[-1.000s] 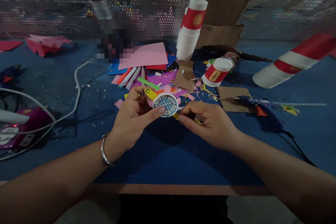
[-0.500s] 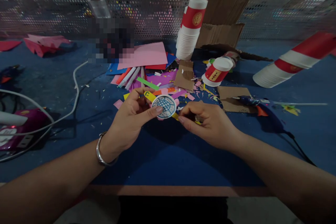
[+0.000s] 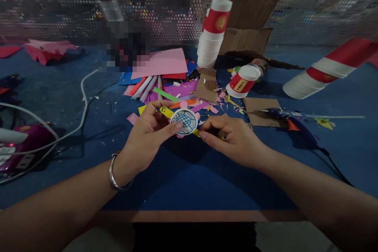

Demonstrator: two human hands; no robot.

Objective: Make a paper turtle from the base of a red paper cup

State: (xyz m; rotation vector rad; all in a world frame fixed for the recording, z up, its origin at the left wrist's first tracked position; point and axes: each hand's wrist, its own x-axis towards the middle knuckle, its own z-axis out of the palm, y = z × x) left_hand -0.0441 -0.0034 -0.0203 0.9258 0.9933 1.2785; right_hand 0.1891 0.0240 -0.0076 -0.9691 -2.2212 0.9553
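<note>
Between my hands is a small paper turtle: a round white disc with blue lines drawn on it, pink tabs around its edge and a yellow strip across it. A smiling face is drawn on the strip's left end. My left hand grips the turtle from the left, thumb on the disc's face and fingers behind. On the right, the thumb and index finger of my right hand pinch the yellow strip's other end. Its remaining fingers are curled in, and whatever lies within them is mostly hidden.
Markers, a pink sheet and paper scraps lie beyond my hands. Stacked paper cups stand behind, with one upturned cup nearer. At right, a glue gun rests partly on cardboard. A white cable loops at left.
The turtle has turned slightly in my fingers, and more of its pink tabs show at the top and right. Both hands keep their hold.
</note>
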